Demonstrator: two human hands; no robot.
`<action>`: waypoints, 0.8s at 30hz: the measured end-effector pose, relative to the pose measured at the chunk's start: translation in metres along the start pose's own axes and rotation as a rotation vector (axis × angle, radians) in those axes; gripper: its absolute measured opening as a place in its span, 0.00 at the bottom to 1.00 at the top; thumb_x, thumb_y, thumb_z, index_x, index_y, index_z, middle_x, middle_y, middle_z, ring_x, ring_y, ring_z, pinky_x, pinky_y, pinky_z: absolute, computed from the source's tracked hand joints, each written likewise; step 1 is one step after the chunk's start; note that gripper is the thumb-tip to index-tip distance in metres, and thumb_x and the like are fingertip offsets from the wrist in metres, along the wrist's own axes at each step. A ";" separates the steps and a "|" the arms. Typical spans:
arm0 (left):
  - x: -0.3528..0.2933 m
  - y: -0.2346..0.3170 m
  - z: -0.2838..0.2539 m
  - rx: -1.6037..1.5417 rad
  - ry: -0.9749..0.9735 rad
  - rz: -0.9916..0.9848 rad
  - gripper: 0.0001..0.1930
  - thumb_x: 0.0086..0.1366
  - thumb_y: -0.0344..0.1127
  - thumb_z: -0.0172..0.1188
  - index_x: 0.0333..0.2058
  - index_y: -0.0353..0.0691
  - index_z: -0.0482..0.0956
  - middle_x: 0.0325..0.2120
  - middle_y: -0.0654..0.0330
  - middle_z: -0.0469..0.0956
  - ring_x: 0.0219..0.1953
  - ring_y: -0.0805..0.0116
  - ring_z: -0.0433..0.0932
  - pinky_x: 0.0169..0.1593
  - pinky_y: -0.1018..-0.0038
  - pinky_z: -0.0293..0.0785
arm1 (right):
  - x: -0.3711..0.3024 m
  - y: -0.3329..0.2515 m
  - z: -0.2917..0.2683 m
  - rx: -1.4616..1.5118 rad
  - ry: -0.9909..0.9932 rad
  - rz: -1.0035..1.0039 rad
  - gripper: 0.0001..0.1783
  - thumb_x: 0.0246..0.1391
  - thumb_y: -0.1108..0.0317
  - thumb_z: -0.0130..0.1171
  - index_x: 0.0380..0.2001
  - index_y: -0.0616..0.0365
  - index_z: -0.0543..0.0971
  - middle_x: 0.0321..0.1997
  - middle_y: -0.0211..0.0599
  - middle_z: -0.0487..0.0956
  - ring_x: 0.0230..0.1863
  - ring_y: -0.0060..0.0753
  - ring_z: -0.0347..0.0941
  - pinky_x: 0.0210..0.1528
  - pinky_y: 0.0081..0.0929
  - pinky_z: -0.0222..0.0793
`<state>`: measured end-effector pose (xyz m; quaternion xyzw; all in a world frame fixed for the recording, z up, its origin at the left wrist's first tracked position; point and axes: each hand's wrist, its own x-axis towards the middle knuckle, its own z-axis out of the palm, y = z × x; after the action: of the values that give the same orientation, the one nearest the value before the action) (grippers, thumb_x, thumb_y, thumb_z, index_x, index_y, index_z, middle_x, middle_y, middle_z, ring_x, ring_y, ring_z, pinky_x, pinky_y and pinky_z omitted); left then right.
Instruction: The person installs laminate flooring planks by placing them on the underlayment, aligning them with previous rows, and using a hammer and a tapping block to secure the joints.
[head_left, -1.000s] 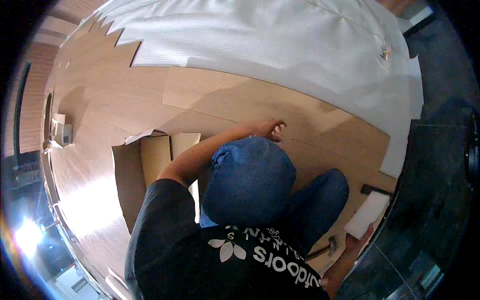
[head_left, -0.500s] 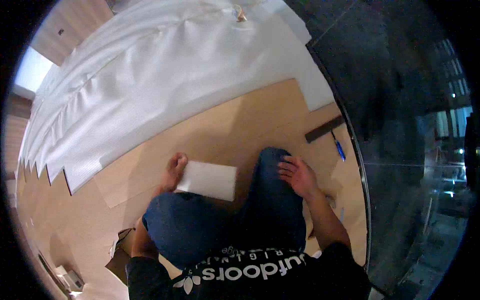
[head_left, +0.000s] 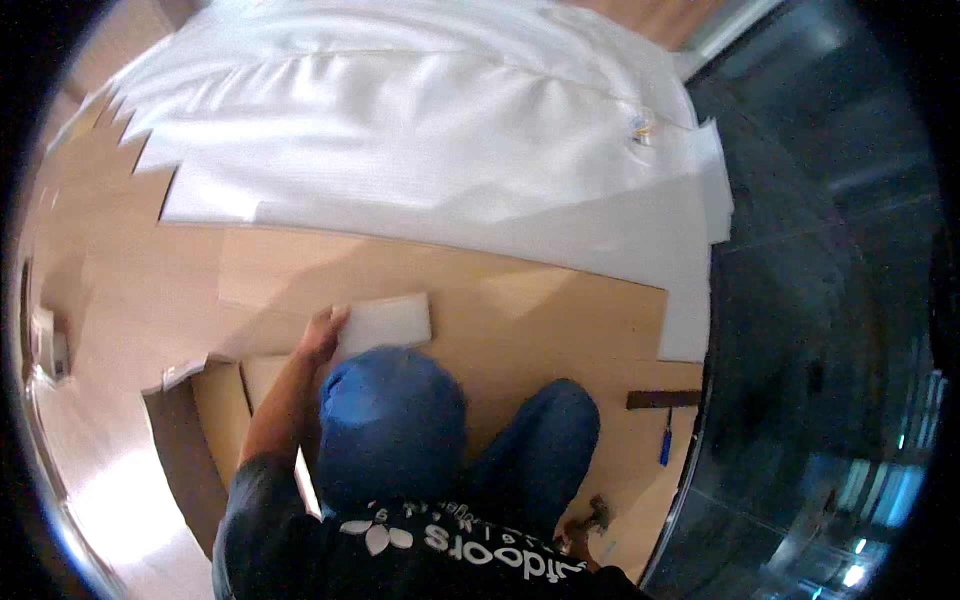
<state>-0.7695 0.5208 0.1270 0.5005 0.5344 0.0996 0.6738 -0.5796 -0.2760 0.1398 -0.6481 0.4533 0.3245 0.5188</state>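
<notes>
My left hand is closed on the near left end of a white rectangular block, which rests low over the wood-look floor planks just beyond my left knee. At the lower right, beside my right thigh, my right hand is down by a hammer. Its fingers are mostly in shadow and partly behind my shirt, so their grip on the handle does not show clearly. The laid planks end in a stepped edge against white foam underlay.
An opened cardboard box stands by my left arm. At the right lie a dark flat bar and a blue-handled tool, near the dark glossy surface. A small item sits on the underlay.
My view has turned, shifting the scene. My right hand has gone from over my right knee down and back to the hammer. The left hand still holds the white block.
</notes>
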 end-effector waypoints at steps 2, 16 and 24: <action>0.009 0.035 -0.013 0.184 0.160 -0.074 0.28 0.73 0.61 0.53 0.48 0.37 0.80 0.31 0.59 0.77 0.30 0.69 0.71 0.30 0.66 0.69 | -0.002 -0.003 0.007 -0.123 -0.073 0.036 0.12 0.69 0.64 0.53 0.40 0.63 0.75 0.26 0.39 0.75 0.20 0.38 0.70 0.23 0.39 0.71; 0.214 0.121 -0.072 0.599 0.408 0.440 0.19 0.79 0.42 0.39 0.59 0.46 0.74 0.53 0.46 0.81 0.56 0.45 0.79 0.58 0.53 0.74 | -0.043 -0.151 0.034 -0.296 -0.600 -0.053 0.13 0.69 0.64 0.53 0.49 0.62 0.75 0.25 0.39 0.73 0.22 0.40 0.71 0.26 0.43 0.70; 0.237 0.115 -0.091 0.497 0.430 0.347 0.20 0.81 0.45 0.37 0.57 0.45 0.74 0.47 0.43 0.83 0.52 0.40 0.80 0.55 0.49 0.74 | -0.104 -0.273 0.297 -1.273 -0.001 -0.791 0.21 0.61 0.59 0.64 0.49 0.65 0.75 0.35 0.43 0.81 0.37 0.42 0.77 0.42 0.42 0.74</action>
<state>-0.7008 0.7863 0.0766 0.6994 0.5790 0.1825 0.3772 -0.3520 0.0507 0.2612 -0.9375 -0.0892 0.3137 0.1215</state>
